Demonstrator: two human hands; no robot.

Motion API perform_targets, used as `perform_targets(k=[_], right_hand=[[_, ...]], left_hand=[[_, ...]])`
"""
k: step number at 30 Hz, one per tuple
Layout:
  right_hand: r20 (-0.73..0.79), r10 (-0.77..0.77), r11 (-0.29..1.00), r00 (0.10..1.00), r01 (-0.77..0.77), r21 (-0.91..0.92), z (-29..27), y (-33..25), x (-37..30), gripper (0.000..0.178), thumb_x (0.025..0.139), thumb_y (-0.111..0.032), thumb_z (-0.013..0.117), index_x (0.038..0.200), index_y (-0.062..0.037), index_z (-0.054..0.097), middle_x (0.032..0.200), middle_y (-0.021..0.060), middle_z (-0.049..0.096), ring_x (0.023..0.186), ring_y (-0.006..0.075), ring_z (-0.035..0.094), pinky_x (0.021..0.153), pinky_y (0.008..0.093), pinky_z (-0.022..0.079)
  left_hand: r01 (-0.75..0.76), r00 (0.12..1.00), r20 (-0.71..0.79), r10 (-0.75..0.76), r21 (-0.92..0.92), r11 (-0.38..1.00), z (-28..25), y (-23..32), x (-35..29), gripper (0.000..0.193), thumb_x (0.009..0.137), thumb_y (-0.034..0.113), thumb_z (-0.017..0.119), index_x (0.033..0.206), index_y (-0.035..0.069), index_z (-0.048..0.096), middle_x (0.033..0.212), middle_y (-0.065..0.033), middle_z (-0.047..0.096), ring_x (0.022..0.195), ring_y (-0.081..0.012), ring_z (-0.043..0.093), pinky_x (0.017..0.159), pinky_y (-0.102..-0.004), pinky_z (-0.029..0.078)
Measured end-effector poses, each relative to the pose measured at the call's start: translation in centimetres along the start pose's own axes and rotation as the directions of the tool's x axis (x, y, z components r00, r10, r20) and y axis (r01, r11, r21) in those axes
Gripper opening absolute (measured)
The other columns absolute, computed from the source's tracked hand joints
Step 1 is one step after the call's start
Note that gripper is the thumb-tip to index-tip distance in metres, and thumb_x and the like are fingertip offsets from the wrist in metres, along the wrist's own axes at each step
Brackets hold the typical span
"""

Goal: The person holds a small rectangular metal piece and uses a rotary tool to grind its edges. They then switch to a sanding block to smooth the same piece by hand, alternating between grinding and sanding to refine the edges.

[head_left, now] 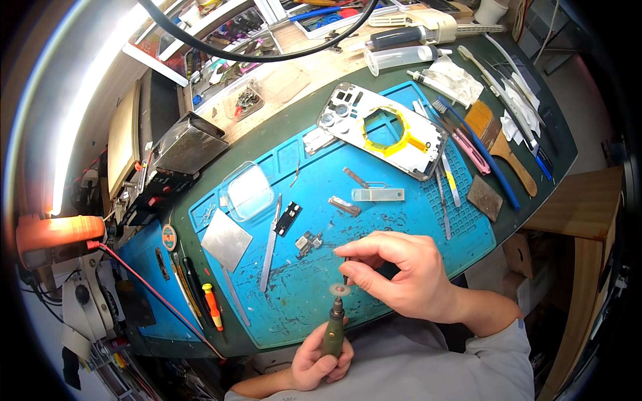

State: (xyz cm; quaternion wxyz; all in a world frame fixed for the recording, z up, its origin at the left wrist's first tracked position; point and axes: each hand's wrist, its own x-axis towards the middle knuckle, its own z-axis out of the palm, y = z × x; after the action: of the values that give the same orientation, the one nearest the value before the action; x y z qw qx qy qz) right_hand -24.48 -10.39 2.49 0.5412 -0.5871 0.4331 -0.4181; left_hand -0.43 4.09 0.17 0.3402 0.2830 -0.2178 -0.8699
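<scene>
Head view, left hand: the left hand (317, 361) is wrapped around a green rotary tool (333, 337), near the mat's front edge.
Rotary tool: its body sits inside the curled fingers, nose up; the collet and a thin round disc (340, 290) stand clear above the grip.
Right hand: the thumb and index finger of the right hand (418, 274) are narrowed to a pinch on a small dark piece (346, 260).
Dark piece: between those 2 fingertips, just above the disc (mostly hidden, so whether they touch I cannot tell).
Blue mat: the blue mat (294, 314) spreads under the work; small metal parts (309, 244) lie left of the pinch.
Phone frame: a white phone frame (348, 110) with a yellow ring (406, 142) lies beyond, at the mat's far right.
</scene>
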Motion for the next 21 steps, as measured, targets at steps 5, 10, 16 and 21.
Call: perform_targets(k=[5,10,16,21], right_hand=[[-0.008,-0.017,1.000,1.000,0.016,-0.010,0.13,0.05,-0.06,0.021,0.097,-0.006,0.081,0.117,-0.0003,0.078,0.102,0.0125,0.080,0.090,0.0208,0.081,0.077,0.0319,0.066],[-0.017,-0.029,0.999,0.999,0.029,-0.016,0.18,0.15,-0.05,0.020,0.096,-0.006,0.081,0.116,-0.0008,0.078,0.100,0.0121,0.080,0.089,0.0210,0.081,0.076,0.0315,0.066],[-0.017,-0.023,1.000,1.000,0.023,-0.016,0.18,0.03,-0.03,0.020,0.096,-0.006,0.081,0.115,-0.0010,0.078,0.099,0.0118,0.080,0.088,0.0210,0.081,0.075,0.0317,0.066],[-0.018,-0.040,0.999,0.999,0.040,-0.025,0.18,0.12,-0.04,0.020,0.096,-0.005,0.081,0.115,-0.0005,0.078,0.098,0.0118,0.079,0.087,0.0209,0.081,0.074,0.0315,0.065]], left_hand=[[0.000,1.000,-0.005,0.000,0.008,1.000,0.01,0.02,0.01,0.077,0.114,0.031,0.062,0.175,0.015,0.018,0.096,-0.0133,0.052,0.064,-0.0154,0.047,0.057,-0.0293,0.044],[-0.001,1.000,-0.005,0.001,0.002,1.000,0.04,0.04,0.01,0.077,0.114,0.031,0.062,0.175,0.015,0.019,0.096,-0.0131,0.052,0.064,-0.0154,0.046,0.057,-0.0291,0.044],[0.004,1.000,-0.008,-0.004,-0.001,1.000,0.11,0.15,0.01,0.076,0.114,0.031,0.062,0.175,0.015,0.019,0.096,-0.0133,0.051,0.064,-0.0156,0.045,0.058,-0.0293,0.044],[0.003,1.000,-0.004,-0.003,-0.007,1.000,0.15,0.24,0.02,0.076,0.114,0.031,0.061,0.175,0.015,0.019,0.096,-0.0136,0.051,0.064,-0.0159,0.046,0.058,-0.0295,0.044]])
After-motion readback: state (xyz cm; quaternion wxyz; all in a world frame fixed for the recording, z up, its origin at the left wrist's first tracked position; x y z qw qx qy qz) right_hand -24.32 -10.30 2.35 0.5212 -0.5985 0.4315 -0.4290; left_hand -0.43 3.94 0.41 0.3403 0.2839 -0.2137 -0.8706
